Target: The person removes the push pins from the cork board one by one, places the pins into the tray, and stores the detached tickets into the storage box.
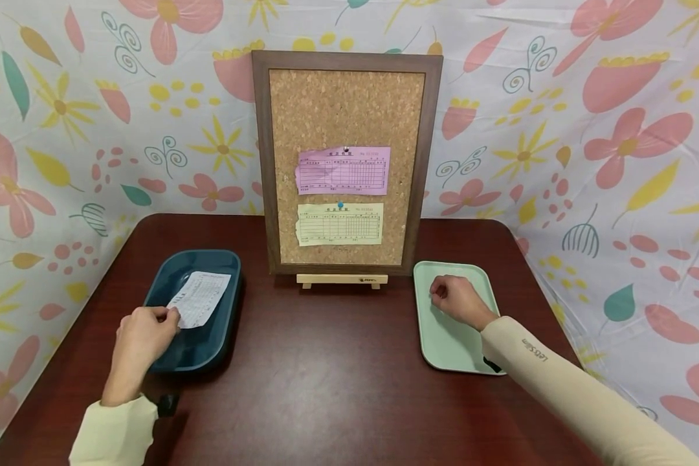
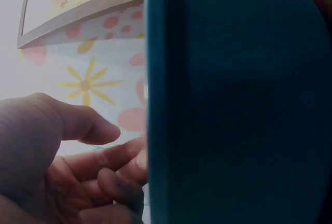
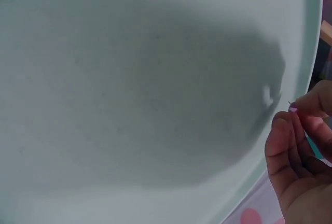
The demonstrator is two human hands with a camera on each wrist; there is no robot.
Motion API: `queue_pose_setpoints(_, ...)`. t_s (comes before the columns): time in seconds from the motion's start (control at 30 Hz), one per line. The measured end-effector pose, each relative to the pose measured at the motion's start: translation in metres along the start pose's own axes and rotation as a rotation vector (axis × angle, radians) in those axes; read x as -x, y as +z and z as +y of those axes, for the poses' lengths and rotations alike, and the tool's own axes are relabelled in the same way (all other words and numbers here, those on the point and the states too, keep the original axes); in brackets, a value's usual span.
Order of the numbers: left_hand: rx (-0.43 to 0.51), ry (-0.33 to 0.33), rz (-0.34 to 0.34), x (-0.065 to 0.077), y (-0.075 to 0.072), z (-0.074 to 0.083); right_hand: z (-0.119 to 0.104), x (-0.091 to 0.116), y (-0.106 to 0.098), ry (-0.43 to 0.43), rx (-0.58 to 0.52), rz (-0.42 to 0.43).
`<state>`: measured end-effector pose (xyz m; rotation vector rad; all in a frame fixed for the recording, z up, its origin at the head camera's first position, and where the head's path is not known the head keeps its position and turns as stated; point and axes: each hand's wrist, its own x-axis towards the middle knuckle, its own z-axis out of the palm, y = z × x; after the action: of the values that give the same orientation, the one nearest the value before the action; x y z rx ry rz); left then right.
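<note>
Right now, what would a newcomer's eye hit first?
The framed cork board at the back centre, with a pink slip pinned above a yellow slip. Then the left hand pinching a white slip over the dark blue tray, and the right hand pinching a tiny purple pin over the pale green tray.

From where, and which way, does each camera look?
Head: on the head, facing forward and down at the board, blue tray and green tray; left hand and right hand show.
Left wrist: on that wrist, facing the blue tray; left hand shows.
Right wrist: on that wrist, facing the green tray; right hand shows, pinching a pin.
Head and left wrist share the board.
</note>
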<state>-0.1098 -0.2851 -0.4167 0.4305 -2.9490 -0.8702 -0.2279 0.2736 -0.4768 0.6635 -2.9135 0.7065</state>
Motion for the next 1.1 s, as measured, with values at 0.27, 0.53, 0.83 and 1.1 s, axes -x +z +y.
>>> queue_pose_setpoints(0.27, -0.013, 0.012, -0.077, 0.001, -0.002, -0.003, 0.002, 0.005, 0.004, 0.016, -0.008, -0.017)
queue_pose_setpoints(0.53, 0.005, 0.039, -0.003, -0.001, 0.002, 0.002, 0.004, 0.007, 0.002, -0.004, -0.007, 0.003)
queue_pose_setpoints(0.83, 0.057, 0.098, 0.111, -0.009, 0.002, 0.015, 0.000, 0.000, -0.011, -0.063, 0.011, 0.172)
queue_pose_setpoints(1.1, 0.092, 0.184, 0.181, -0.015, 0.004, 0.022, -0.011, -0.014, -0.042, -0.093, -0.004, 0.308)
